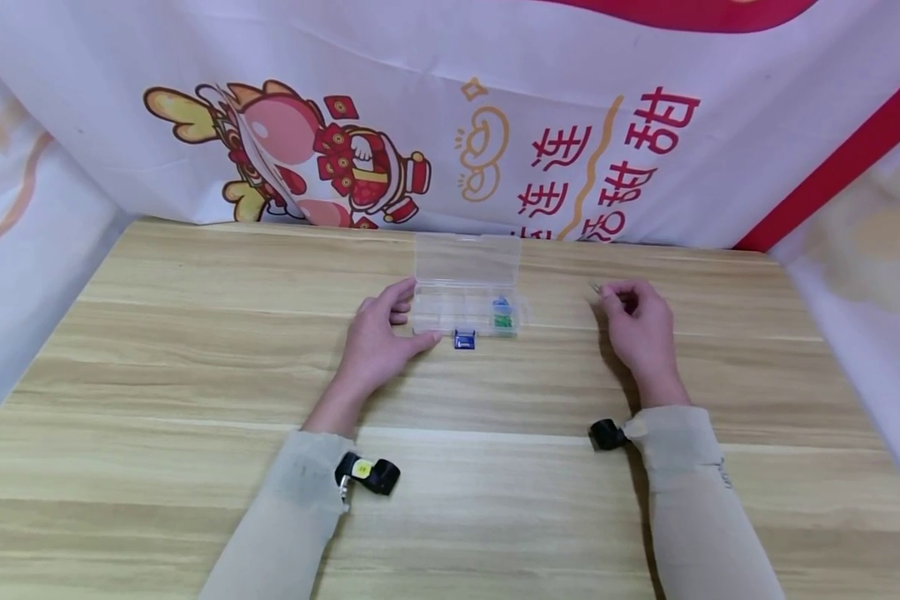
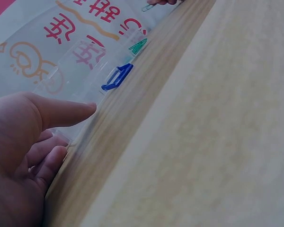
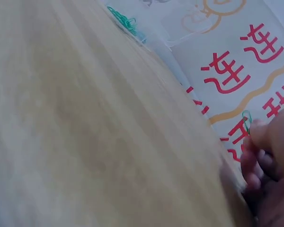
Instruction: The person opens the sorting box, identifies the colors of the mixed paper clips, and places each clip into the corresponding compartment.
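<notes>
A clear plastic compartment box (image 1: 453, 310) lies on the table with its lid (image 1: 467, 260) raised at the back. My left hand (image 1: 378, 337) holds its left end, thumb along the front edge and fingers round the side. At the box's front is a blue latch (image 1: 464, 339). Green paper clips (image 1: 502, 322) fill a right front compartment, with blue clips (image 1: 501, 303) in the one behind. To the right of the box, above the table, my right hand (image 1: 641, 325) pinches a single green paper clip (image 3: 246, 121) between thumb and finger.
The wooden table (image 1: 495, 500) runs up to a white printed cloth (image 1: 420, 117) hanging along the back. More cloth hangs at both sides. Each sleeve carries a black wrist camera, left (image 1: 378, 475) and right (image 1: 606, 434).
</notes>
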Motion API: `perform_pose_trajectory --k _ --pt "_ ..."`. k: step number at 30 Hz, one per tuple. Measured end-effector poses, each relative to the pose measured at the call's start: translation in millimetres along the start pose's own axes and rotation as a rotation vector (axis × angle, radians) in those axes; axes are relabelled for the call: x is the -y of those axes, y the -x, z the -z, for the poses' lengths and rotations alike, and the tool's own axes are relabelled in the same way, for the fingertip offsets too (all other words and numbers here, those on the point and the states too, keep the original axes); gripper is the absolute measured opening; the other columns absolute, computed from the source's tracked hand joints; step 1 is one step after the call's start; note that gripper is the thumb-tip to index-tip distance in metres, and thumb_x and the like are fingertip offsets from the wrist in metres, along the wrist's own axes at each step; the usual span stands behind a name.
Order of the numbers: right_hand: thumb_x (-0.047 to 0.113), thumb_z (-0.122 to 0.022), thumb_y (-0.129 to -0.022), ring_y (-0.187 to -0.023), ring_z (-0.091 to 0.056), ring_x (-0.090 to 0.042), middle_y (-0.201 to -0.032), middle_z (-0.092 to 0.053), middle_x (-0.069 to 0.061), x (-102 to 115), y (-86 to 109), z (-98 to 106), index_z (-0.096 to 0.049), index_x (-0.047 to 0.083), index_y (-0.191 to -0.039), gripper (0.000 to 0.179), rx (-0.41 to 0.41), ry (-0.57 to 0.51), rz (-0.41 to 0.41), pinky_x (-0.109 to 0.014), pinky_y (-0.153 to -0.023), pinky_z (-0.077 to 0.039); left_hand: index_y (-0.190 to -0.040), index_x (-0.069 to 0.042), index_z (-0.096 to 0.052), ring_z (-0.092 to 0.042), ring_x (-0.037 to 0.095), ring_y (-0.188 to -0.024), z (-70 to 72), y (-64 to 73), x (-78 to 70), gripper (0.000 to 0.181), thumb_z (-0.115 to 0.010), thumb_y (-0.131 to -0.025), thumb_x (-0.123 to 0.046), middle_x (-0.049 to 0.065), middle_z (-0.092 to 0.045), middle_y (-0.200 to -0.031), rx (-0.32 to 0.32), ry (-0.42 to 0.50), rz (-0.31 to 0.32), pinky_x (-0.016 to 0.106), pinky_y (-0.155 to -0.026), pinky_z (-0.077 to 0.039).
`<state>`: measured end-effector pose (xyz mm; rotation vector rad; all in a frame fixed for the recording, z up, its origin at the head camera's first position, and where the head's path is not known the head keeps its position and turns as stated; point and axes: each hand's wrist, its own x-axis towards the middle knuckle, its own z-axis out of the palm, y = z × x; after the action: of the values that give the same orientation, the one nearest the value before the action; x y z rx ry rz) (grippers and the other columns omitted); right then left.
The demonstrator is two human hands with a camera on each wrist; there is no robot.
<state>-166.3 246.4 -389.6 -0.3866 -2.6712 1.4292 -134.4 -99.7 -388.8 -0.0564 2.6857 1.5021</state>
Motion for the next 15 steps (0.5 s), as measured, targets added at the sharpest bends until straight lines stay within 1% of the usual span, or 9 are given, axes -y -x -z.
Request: perform_pose_trajectory --k 4,6,7,9,12,15 --pt "0.037 -0.065 -0.108 -0.1 -0.059 -0.011 -0.107 -0.065 0.005 11.2 2.2 0.1 -0.069 0.014 -0.12 0.026 0.054 -0.316 -0.09 -0.019 -0.085 -0.053 -0.163 -0.019 -0.047 -0.06 0.031 -0.128 0.0 -0.1 0.6 0.086 -0.09 -0.089 -0.022 0.012 -0.06 -0.146 0.0 0.003 0.002 0.046 -0.114 -0.052" --pt "0.035 -0.069 -0.106 -0.096 -0.06 -0.011 -0.101 -0.067 0.006 16.6 4.6 -0.6 -0.07 0.015 -0.117 0.023 0.083 -0.422 -0.112 -0.019 -0.084 -0.054 -0.163 -0.019 -0.047 -0.06 0.031 -0.128 0.0 -0.3 0.6 0.086 -0.09 -0.089 -0.022 0.012 -0.06 -0.145 -0.001 0.006 0.0 0.046 -0.114 -0.052" --pt "0.035 -0.071 -0.105 -0.096 -0.06 -0.012 -0.101 -0.067 0.006 19.5 6.1 -1.4 -0.071 0.015 -0.117 0.024 0.097 -0.442 -0.114 -0.021 -0.084 -0.054 -0.163 -0.019 -0.047 -0.06 0.031 -0.128 0.0 -0.4 0.7 0.086 -0.09 -0.089 -0.022 0.012 -0.061 -0.145 -0.002 0.006 -0.002 0.046 -0.114 -0.052" --pt "0.035 -0.071 -0.104 -0.094 -0.061 -0.011 -0.1 -0.068 0.007 23.9 8.3 -4.5 -0.072 0.015 -0.116 0.024 0.128 -0.432 -0.105 -0.022 -0.083 -0.054 -0.163 -0.018 -0.047 -0.06 0.031 -0.128 -0.2 -0.6 0.9 0.086 -0.09 -0.088 -0.021 0.012 -0.061 -0.145 -0.003 0.007 -0.003 0.045 -0.114 -0.052" --pt "0.035 -0.069 -0.106 -0.092 -0.062 -0.01 -0.098 -0.068 0.008 28.8 10.4 -10.1 -0.071 0.015 -0.115 0.022 0.176 -0.364 -0.066 -0.021 -0.082 -0.055 -0.163 -0.018 -0.047 -0.06 0.031 -0.128 -0.3 -0.6 0.8 0.086 -0.091 -0.088 -0.021 0.011 -0.061 -0.145 -0.003 0.006 -0.003 0.045 -0.114 -0.052" --pt "0.034 -0.067 -0.108 -0.091 -0.062 -0.01 -0.097 -0.067 0.008 31.8 12.4 -14.9 -0.07 0.014 -0.113 0.021 0.213 -0.319 -0.044 -0.021 -0.079 -0.055 -0.163 -0.019 -0.047 -0.059 0.031 -0.128 -0.1 -0.6 0.6 0.086 -0.09 -0.088 -0.022 0.011 -0.06 -0.145 0.0 0.003 0.001 0.045 -0.114 -0.052"
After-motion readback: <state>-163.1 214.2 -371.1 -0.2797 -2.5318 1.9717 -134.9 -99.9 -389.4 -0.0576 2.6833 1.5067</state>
